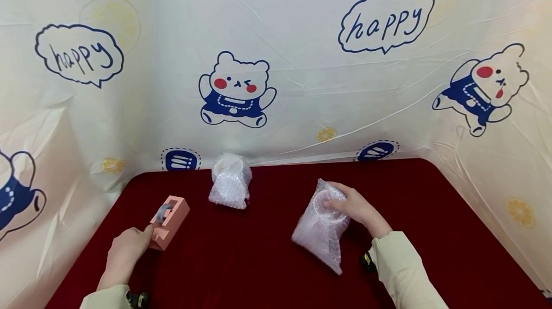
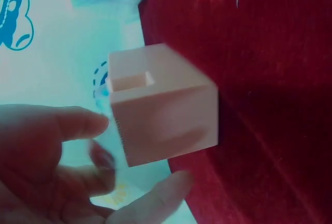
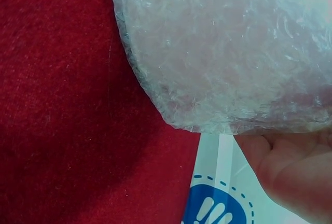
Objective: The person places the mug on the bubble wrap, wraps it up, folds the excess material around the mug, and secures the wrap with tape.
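A pink tape dispenser [image 1: 174, 227] with a greyish roll in its slot stands at the left of the table. My left hand [image 1: 128, 250] is at its near end; in the left wrist view the thumb and fingers are spread beside the dispenser [image 2: 166, 120], not wrapped round it. On the right, my right hand [image 1: 351, 206] grips the upper end of a bubble wrap bag [image 1: 319, 239], through which a round, ring-like outline shows. The bag [image 3: 223, 53] fills much of the right wrist view and hides most of the fingers.
Another bubble-wrapped bundle [image 1: 230, 184] sits at the back edge, left of the middle. Dark red cloth covers the table [image 1: 241, 261]. A pale printed curtain [image 1: 302, 84] encloses the back and both sides.
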The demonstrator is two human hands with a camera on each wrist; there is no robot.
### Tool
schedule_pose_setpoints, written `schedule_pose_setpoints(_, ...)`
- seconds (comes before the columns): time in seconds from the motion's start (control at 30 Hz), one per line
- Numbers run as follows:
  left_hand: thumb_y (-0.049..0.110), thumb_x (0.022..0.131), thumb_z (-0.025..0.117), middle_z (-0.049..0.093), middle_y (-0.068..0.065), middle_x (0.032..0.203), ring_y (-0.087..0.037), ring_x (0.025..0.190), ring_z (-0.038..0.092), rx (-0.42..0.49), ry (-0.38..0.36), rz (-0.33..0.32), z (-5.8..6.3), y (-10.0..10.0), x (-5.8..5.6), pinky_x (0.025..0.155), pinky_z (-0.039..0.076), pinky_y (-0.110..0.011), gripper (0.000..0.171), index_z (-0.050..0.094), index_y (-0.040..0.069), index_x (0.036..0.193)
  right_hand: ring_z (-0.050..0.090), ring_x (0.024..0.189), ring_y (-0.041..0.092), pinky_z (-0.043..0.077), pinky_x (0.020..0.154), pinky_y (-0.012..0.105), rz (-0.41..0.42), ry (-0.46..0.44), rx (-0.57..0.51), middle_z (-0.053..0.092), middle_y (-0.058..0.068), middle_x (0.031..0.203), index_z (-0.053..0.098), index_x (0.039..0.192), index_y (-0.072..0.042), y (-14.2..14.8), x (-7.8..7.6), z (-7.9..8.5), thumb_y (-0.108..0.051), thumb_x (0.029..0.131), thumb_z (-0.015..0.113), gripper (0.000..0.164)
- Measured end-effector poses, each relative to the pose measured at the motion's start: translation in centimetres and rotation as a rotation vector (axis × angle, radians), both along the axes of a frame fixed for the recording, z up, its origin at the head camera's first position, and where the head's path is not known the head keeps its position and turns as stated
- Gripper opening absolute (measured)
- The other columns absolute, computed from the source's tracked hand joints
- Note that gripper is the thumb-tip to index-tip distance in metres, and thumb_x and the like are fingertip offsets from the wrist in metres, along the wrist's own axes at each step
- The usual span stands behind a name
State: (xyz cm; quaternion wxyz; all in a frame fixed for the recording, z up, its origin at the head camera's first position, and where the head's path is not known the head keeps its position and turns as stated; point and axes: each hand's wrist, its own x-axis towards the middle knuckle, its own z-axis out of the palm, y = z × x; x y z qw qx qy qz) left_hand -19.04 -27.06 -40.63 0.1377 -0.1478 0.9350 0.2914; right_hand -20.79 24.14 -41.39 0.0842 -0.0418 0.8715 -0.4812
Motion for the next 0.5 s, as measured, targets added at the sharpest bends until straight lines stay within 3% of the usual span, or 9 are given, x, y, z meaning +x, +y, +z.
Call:
schedule_pose_setpoints(0.1, 0.044, 0.1, 0.029, 0.058, -0.013, 0.074, -0.017, 0.066, 0.058, 0.014, -0.009, -0.042, 0.12, -0.2, 0.24, 0.061, 0.051, -0.033, 0.061, 0.055, -0.01, 0.093, 0.053, 0.112, 0.031, 0.05, 0.092, 0.044, -0.005, 0.002, 0.009, 0.046, 0.026, 0.14, 0.04, 0.145, -0.008, -0.11, 0.0, 0.02, -0.022, 0.087, 0.069, 0.067)
schedule_pose_setpoints(0.2, 0.048, 0.1, 0.029, 0.064, -0.021, 0.085, -0.015, 0.066, 0.066, 0.096, -0.006, -0.021, -0.07, -0.41, 0.3, 0.068, 0.057, -0.037, 0.069, 0.053, -0.017, 0.103, 0.053, 0.113, 0.032, 0.05, 0.092, 0.045, 0.001, 0.007, 0.007, 0.046, 0.025, 0.14, 0.04, 0.145, -0.009, -0.15, 0.02, 0.03, -0.022, 0.087, 0.069, 0.066)
schedule_pose_setpoints(0.33, 0.053, 0.099, 0.031, 0.067, -0.019, 0.085, -0.017, 0.068, 0.069, 0.101, -0.001, -0.001, -0.36, -0.67, 0.18, 0.075, 0.053, -0.045, 0.073, 0.058, -0.015, 0.101, 0.052, 0.113, 0.032, 0.05, 0.092, 0.044, 0.0, 0.013, -0.003, 0.046, 0.025, 0.141, 0.04, 0.145, -0.009, -0.12, 0.02, -0.04, -0.022, 0.087, 0.069, 0.065)
schedule_pose_setpoints(0.43, 0.055, 0.097, 0.034, 0.069, -0.011, 0.075, -0.017, 0.068, 0.066, 0.079, 0.009, 0.013, -0.43, -0.87, 0.19, 0.073, 0.05, -0.044, 0.07, 0.064, -0.007, 0.089, 0.051, 0.115, 0.033, 0.05, 0.094, 0.046, -0.005, 0.009, 0.004, 0.045, 0.024, 0.142, 0.041, 0.145, -0.009, -0.15, -0.02, -0.1, -0.022, 0.087, 0.069, 0.065)
schedule_pose_setpoints(0.5, 0.053, 0.097, 0.036, 0.07, -0.009, 0.074, -0.017, 0.069, 0.066, 0.098, 0.018, 0.026, -0.44, -0.98, 0.28, 0.073, 0.05, -0.043, 0.068, 0.064, -0.008, 0.09, 0.051, 0.116, 0.033, 0.05, 0.095, 0.047, -0.008, 0.006, 0.008, 0.045, 0.024, 0.142, 0.041, 0.144, -0.009, -0.18, -0.04, -0.12, -0.022, 0.087, 0.068, 0.065)
